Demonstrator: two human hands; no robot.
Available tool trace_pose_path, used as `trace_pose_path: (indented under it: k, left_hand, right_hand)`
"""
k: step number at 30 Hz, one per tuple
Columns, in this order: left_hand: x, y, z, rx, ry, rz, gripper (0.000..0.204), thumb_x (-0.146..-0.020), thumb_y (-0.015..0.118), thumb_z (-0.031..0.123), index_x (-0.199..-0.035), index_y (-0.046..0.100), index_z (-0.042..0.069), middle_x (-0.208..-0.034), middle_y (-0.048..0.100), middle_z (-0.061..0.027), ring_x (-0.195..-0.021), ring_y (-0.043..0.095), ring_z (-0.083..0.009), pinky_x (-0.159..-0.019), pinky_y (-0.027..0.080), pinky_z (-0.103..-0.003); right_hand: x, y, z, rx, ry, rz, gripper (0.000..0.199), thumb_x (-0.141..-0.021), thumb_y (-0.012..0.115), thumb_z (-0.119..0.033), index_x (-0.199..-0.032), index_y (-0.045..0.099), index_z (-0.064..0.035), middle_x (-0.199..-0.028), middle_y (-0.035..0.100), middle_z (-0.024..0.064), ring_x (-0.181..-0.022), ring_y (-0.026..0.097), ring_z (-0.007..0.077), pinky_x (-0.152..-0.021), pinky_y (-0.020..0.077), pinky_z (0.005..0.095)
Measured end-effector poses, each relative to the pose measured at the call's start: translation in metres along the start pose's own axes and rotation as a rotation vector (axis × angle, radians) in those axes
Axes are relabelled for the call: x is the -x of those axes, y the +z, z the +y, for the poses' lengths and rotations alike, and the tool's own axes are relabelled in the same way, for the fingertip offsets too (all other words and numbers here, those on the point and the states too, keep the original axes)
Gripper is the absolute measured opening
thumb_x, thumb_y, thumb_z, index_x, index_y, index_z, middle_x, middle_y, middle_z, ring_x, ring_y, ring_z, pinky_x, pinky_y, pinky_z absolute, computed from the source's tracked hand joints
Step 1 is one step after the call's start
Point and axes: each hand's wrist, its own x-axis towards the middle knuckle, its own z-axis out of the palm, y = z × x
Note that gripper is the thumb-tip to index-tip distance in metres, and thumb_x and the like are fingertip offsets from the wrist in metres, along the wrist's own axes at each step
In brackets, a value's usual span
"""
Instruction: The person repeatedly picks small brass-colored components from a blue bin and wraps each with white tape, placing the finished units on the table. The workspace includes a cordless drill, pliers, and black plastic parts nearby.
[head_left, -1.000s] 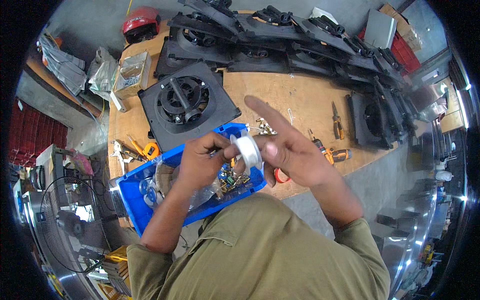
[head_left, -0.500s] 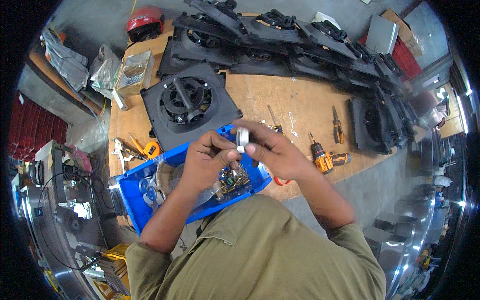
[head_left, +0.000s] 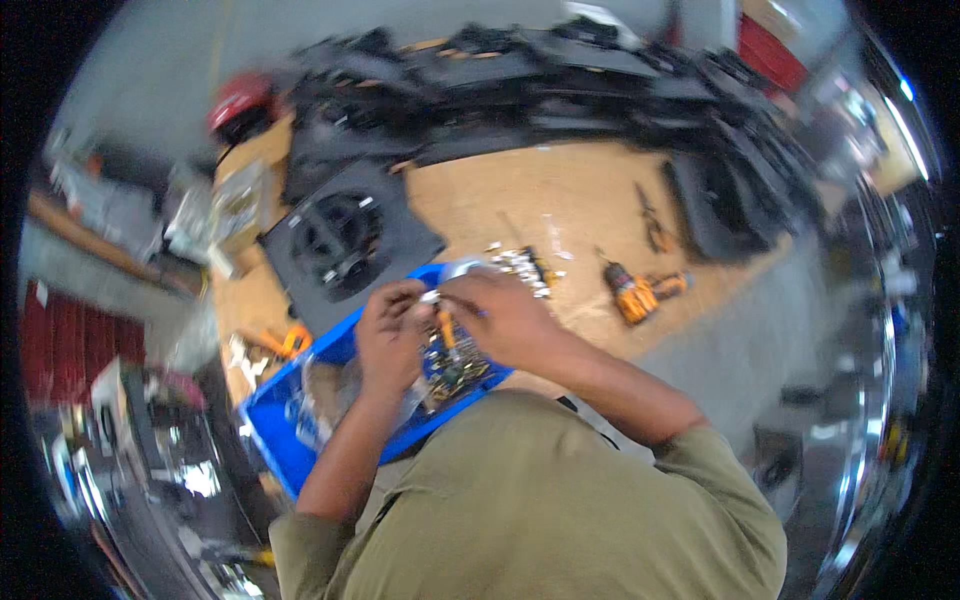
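My two hands meet above the blue bin [head_left: 285, 425], and motion blurs them. My left hand [head_left: 392, 330] is closed, its fingertips pinching a small white piece [head_left: 430, 297]. Fingers bent, my right hand [head_left: 505, 315] reaches that same piece from the other side. A whitish roll [head_left: 462, 268], partly hidden, shows at the top of the right hand, apparently held in it. Below the hands, many small brass-coloured fittings [head_left: 455, 375] lie in the bin. A clear plastic bag [head_left: 330, 395] sits in its left part.
A black fan housing [head_left: 340, 240] lies beyond the bin, with stacked black housings [head_left: 560, 85] along the back. White bits [head_left: 520, 268] lie on the wooden table [head_left: 480, 190]. Rightward are an orange drill [head_left: 632, 295] and pliers [head_left: 652, 220]. A red helmet [head_left: 243, 105] stands at the far left.
The view has shifted and blurred. The roll, plainly visible between my hands before, is now mostly behind my right hand. My fingertips have come together around the small white piece.
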Motion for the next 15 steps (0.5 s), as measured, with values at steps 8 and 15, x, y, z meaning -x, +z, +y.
trace_pose_path:
  k: [8, 15]
  left_hand:
    - [-0.026, 0.021, 0.013, -0.804, 0.269, -0.365, 0.036, -0.099, 0.05, 0.024, -0.116, 0.062, -0.005, -0.112, 0.065, -0.0243, -0.1, 0.064, -0.0393, -0.088, 0.049, -0.043]
    - [-0.069, 0.062, -0.03, -0.845, 0.444, -0.58, 0.038, -0.098, 0.052, 0.029, -0.107, 0.063, -0.006, -0.096, 0.067, -0.0242, -0.088, 0.064, -0.0416, -0.077, 0.049, -0.046]
  right_hand:
    - [0.003, 0.013, 0.029, 0.168, 0.201, 0.009, 0.021, -0.076, 0.061, -0.015, -0.092, 0.069, -0.0049, -0.08, 0.067, 0.0221, -0.082, 0.067, 0.0405, -0.071, 0.0538, 0.0522]
    - [0.025, -0.007, 0.079, 0.107, 0.309, 0.218, 0.02, -0.077, 0.061, -0.018, -0.086, 0.067, -0.0021, -0.082, 0.066, 0.022, -0.08, 0.065, 0.042, -0.07, 0.0529, 0.0525]
